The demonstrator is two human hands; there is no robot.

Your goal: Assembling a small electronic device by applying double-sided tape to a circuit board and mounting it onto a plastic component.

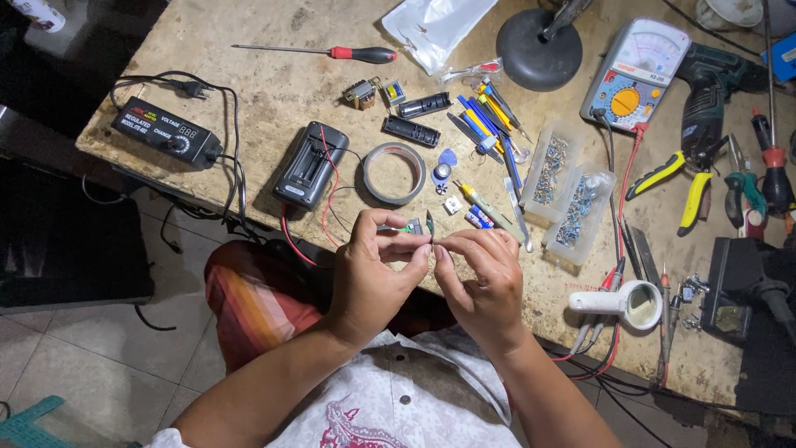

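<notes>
My left hand and my right hand meet at the near edge of the worn workbench. Between their fingertips they pinch a small electronic part with a green piece and thin leads. The left thumb and forefinger grip its left end, the right fingertips its right end. What the palms hide I cannot see. A black battery holder with red and black wires lies just beyond my left hand, beside a roll of grey tape.
A black power adapter sits far left, a red-handled screwdriver at the back. Two clear boxes of small parts, an analogue multimeter, yellow-handled pliers, a drill and a white magnifier crowd the right.
</notes>
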